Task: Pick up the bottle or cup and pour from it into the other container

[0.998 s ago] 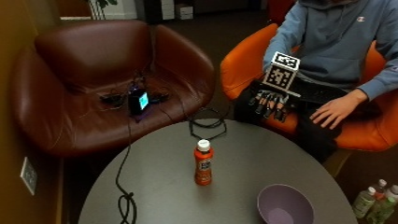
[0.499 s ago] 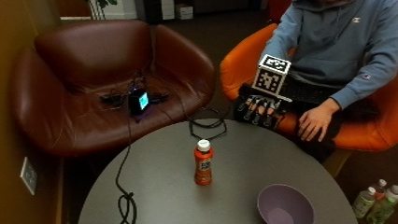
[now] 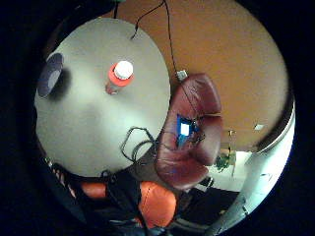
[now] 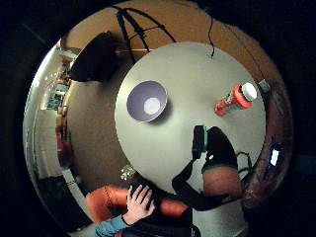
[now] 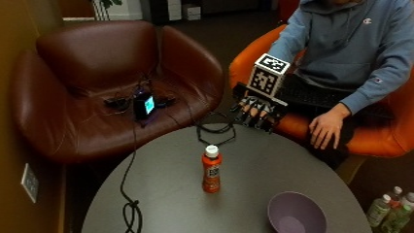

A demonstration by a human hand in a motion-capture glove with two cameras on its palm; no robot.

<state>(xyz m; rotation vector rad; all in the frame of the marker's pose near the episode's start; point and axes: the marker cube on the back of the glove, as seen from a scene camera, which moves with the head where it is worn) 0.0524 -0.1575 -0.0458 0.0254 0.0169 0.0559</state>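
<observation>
Grip (image 5: 257, 110) hangs over our table's (image 5: 259, 160) far edge, fingers relaxed apart, holding nothing; bottle (image 5: 211, 169) stands beside bowl (image 5: 296, 213).

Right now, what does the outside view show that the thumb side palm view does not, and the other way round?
Only the outside view shows the gloved right hand from outside, fingers hanging relaxed above the table's edge, and the whole brown chair. Only the thumb side palm view looks straight down into the bowl and shows its pale inside bottom. Both show the orange bottle standing upright, capped, apart from the bowl, and the bare hand resting on the lap.
</observation>
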